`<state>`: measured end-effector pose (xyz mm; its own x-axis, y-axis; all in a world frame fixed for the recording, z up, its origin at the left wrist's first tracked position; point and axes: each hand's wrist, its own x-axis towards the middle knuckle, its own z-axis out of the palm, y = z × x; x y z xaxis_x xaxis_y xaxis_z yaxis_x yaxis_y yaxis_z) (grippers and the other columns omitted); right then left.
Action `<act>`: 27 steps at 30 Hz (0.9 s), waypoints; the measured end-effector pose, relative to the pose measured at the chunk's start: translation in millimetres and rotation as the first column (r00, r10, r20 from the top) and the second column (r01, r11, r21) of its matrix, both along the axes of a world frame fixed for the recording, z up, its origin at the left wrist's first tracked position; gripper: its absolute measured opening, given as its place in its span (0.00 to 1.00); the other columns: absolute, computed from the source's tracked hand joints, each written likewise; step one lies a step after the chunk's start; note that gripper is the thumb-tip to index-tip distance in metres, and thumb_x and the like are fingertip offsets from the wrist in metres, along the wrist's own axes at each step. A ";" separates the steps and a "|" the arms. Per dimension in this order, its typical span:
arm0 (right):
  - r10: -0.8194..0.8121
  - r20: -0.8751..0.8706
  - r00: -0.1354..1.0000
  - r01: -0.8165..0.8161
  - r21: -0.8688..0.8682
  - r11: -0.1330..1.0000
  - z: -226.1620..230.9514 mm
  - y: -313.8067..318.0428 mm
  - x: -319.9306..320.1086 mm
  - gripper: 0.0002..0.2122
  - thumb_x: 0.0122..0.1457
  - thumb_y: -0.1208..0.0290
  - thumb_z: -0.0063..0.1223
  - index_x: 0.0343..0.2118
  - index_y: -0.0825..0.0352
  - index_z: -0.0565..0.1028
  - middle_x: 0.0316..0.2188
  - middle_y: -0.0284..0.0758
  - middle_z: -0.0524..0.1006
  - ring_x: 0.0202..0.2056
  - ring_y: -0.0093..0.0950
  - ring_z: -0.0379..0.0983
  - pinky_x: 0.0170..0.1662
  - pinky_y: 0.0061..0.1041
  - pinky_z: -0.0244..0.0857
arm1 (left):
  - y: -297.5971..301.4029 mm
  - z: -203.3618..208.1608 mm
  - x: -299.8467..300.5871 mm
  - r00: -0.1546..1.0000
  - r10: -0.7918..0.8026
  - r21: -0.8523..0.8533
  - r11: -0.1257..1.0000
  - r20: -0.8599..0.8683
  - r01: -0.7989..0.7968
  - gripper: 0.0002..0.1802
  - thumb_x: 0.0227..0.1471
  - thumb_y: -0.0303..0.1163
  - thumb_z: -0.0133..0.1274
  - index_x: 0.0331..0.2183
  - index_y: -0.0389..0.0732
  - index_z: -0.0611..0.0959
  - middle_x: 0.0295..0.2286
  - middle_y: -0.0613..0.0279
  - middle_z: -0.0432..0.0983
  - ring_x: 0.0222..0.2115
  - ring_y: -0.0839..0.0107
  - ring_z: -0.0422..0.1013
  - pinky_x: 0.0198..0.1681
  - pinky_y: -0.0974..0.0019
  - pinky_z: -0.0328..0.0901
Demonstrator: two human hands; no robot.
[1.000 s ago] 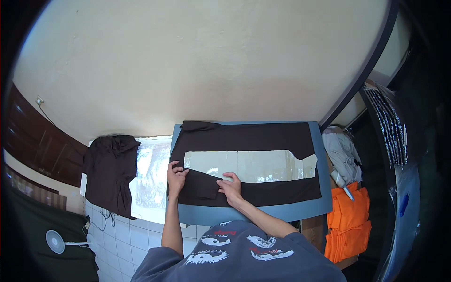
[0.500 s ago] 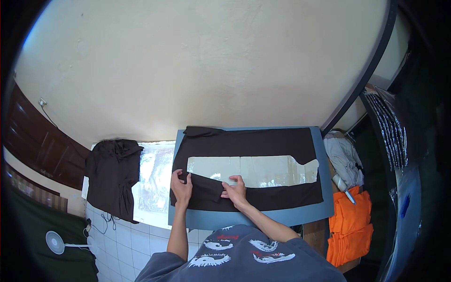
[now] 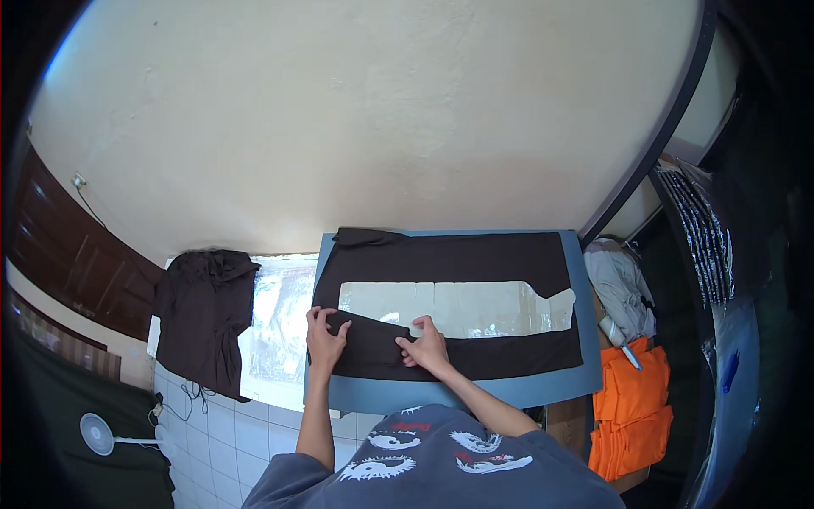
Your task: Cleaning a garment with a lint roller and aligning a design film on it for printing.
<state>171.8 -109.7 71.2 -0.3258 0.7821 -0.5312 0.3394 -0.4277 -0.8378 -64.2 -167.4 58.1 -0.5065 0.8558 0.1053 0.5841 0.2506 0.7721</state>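
Observation:
A dark brown cloth garment (image 3: 475,254) lies on a blue-grey board, its panels around a pale flat template (image 3: 483,310) with a notched right end. A folded strip of the cloth, likely a sleeve (image 3: 369,341), lies along the near left side and overlaps the template's lower left corner. At the strip's left end, my left hand (image 3: 325,341) has bent fingers and thumb on the cloth. My right hand (image 3: 428,348) grips the strip's right end with curled fingers, its index finger raised over the template. Cloth under the fingertips is hidden.
The blue-grey board (image 3: 483,392) stands against the wall. To its left, another dark garment (image 3: 203,322) lies on a shiny, plastic-covered surface (image 3: 280,327). Orange folded cloth (image 3: 632,416) and grey cloth (image 3: 619,284) are stacked at the right. A white fan (image 3: 97,434) stands lower left.
My right hand has shifted slightly, and the strip's right end now reaches farther right and a little higher over the template. My left hand has moved slightly left.

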 end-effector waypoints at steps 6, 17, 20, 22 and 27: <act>0.123 0.402 0.907 -0.416 0.816 0.401 -15.4 -30.3 -14.3 0.19 0.62 0.66 0.55 0.52 0.72 0.71 0.52 0.53 0.73 0.54 0.50 0.70 0.56 0.44 0.65 | -18.8 -31.4 40.3 0.813 -0.184 0.030 0.970 -0.552 0.240 0.25 0.60 0.33 0.53 0.55 0.29 0.75 0.61 0.35 0.61 0.63 0.40 0.57 0.69 0.40 0.45; 0.197 0.572 0.796 -0.600 0.789 0.135 -63.9 -14.0 9.3 0.29 0.67 0.54 0.47 0.64 0.71 0.64 0.65 0.55 0.61 0.69 0.50 0.52 0.70 0.57 0.41 | -23.9 -36.2 60.5 0.746 -0.284 -0.229 0.957 -0.602 0.180 0.41 0.63 0.53 0.47 0.67 0.38 0.62 0.67 0.36 0.49 0.69 0.41 0.43 0.69 0.33 0.30; 0.163 0.421 0.892 -0.448 0.874 0.189 -65.2 3.8 32.7 0.24 0.65 0.62 0.53 0.58 0.73 0.70 0.62 0.57 0.64 0.66 0.53 0.58 0.70 0.55 0.47 | -17.7 -30.9 59.9 0.744 -0.277 -0.226 0.959 -0.608 0.172 0.40 0.62 0.54 0.50 0.65 0.38 0.66 0.66 0.36 0.50 0.69 0.41 0.43 0.69 0.32 0.29; 0.071 0.332 0.941 -0.338 0.903 0.266 -65.2 26.0 60.8 0.17 0.62 0.69 0.55 0.50 0.75 0.74 0.58 0.58 0.67 0.63 0.55 0.61 0.68 0.54 0.51 | -9.3 -24.3 58.2 0.806 -0.275 -0.186 0.961 -0.524 0.207 0.37 0.61 0.50 0.53 0.62 0.33 0.70 0.66 0.35 0.52 0.69 0.42 0.45 0.70 0.33 0.30; -0.301 0.405 0.863 -0.300 0.892 0.338 -62.2 95.2 142.9 0.17 0.62 0.71 0.54 0.51 0.75 0.74 0.60 0.57 0.67 0.64 0.56 0.60 0.70 0.52 0.48 | 35.2 -37.1 39.1 0.825 -0.287 -0.014 0.947 -0.486 0.321 0.36 0.61 0.46 0.55 0.60 0.28 0.70 0.65 0.35 0.54 0.68 0.43 0.48 0.70 0.35 0.34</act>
